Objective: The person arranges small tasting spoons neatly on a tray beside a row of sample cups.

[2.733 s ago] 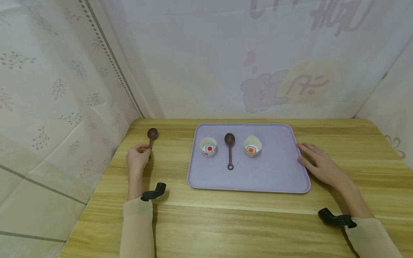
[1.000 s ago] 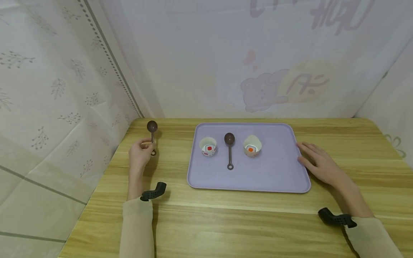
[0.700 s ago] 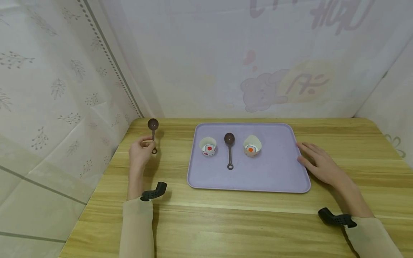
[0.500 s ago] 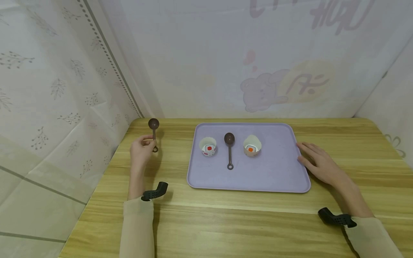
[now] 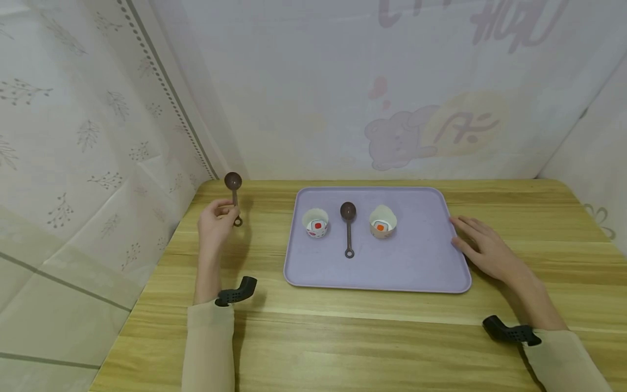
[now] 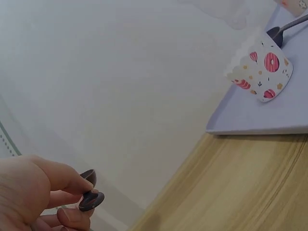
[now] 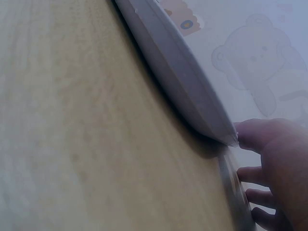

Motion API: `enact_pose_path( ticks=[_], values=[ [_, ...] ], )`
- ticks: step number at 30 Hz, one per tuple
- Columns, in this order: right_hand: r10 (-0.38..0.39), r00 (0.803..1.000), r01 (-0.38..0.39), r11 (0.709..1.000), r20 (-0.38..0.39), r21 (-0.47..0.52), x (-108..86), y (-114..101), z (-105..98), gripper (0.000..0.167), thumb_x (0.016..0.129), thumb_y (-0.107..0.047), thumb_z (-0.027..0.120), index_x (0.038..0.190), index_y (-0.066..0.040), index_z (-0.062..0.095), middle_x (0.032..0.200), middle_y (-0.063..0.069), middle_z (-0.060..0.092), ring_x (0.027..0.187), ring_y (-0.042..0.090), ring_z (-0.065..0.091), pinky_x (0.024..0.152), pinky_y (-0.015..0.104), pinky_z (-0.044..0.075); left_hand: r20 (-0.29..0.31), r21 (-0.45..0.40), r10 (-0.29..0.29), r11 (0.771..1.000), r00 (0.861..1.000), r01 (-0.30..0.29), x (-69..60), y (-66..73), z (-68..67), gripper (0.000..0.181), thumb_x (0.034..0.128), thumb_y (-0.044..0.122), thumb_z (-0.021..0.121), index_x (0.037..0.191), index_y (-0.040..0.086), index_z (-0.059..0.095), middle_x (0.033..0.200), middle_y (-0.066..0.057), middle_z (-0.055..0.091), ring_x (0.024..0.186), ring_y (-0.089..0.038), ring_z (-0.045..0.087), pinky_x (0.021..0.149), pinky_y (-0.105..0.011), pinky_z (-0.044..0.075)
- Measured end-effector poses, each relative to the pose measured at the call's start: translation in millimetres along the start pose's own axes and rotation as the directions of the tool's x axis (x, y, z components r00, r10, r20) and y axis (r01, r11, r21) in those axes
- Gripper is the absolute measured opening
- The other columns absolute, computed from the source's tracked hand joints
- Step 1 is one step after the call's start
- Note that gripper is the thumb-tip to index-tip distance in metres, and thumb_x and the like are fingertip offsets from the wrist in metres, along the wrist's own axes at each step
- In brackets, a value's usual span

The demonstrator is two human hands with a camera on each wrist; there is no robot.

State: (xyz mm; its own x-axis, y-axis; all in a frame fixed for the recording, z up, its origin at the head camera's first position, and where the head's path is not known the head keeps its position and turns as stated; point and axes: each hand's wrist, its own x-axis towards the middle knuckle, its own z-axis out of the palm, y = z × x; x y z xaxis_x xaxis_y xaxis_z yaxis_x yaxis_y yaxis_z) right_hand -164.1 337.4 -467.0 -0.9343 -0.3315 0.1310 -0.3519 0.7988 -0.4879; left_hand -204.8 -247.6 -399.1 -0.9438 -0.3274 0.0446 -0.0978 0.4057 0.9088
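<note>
At the table's left side, my left hand (image 5: 215, 223) pinches a brown measuring spoon (image 5: 233, 182) by its handle, the round bowl pointing away from me. In the left wrist view, thumb and finger of the left hand (image 6: 53, 192) close on the spoon's handle near its ring end. My right hand (image 5: 482, 247) rests with fingers extended against the right rim of the lilac tray (image 5: 416, 267). On the tray lies a second brown measuring spoon (image 5: 349, 211), between a white patterned paper cup (image 5: 317, 224) and a tan paper cup (image 5: 382, 223).
The white cup holds a small piece with a red mark (image 5: 318, 225); the tan cup holds one with an orange mark (image 5: 381, 227). Patterned cloth (image 5: 294, 109) hangs behind the wooden table (image 5: 313, 343), and more cloth (image 5: 98, 163) hangs on the left.
The left hand has raised its spoon from the tabletop, moving it slightly away from me and to the right. The right hand, tray, cups and second spoon stay put.
</note>
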Motion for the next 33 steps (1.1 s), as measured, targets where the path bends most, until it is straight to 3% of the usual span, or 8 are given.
enact_pose_path(
  ticks=[6, 23, 33],
  values=[
    [0.006, 1.0, -0.006, 1.0, 0.002, -0.001, -0.4, 0, 0, 0.059, 0.106, -0.03, 0.053, 0.157, -0.007, 0.033, 0.154, 0.034, 0.031, 0.14, 0.059, 0.022, 0.11, 0.073, 0.015, -0.002, -0.009, 0.048, 0.999, 0.999, -0.048, -1.9, 7.1, 5.2, 0.031, 0.0976, 0.014, 0.063, 0.126, 0.001, 0.064, 0.105, -0.012, 0.063, 0.075, -0.012, 0.057, 0.058, -0.02, 0.043],
    [-0.006, 1.0, 0.006, 1.0, -0.008, 0.0, 0.7, 2, 1, 0.059, 0.106, -0.029, 0.054, 0.157, -0.007, 0.035, 0.153, 0.034, 0.033, 0.14, 0.058, 0.023, 0.109, 0.073, 0.016, 0.063, -0.039, 0.088, 0.996, 0.994, -0.085, -8.0, 19.8, 10.1, 0.035, 0.0988, 0.015, 0.062, 0.131, 0.001, 0.062, 0.108, -0.013, 0.061, 0.078, -0.014, 0.06, 0.059, -0.019, 0.046],
    [-0.013, 1.0, 0.013, 1.0, -0.014, -0.003, 0.9, 3, 2, 0.059, 0.105, -0.029, 0.055, 0.156, -0.007, 0.035, 0.153, 0.034, 0.033, 0.139, 0.058, 0.024, 0.11, 0.073, 0.017, 0.047, -0.033, 0.116, 0.993, 0.992, -0.115, -11.4, 27.3, 14.1, 0.034, 0.0982, 0.012, 0.062, 0.131, 0.003, 0.063, 0.107, -0.013, 0.062, 0.077, -0.014, 0.059, 0.06, -0.02, 0.046]
  ],
)
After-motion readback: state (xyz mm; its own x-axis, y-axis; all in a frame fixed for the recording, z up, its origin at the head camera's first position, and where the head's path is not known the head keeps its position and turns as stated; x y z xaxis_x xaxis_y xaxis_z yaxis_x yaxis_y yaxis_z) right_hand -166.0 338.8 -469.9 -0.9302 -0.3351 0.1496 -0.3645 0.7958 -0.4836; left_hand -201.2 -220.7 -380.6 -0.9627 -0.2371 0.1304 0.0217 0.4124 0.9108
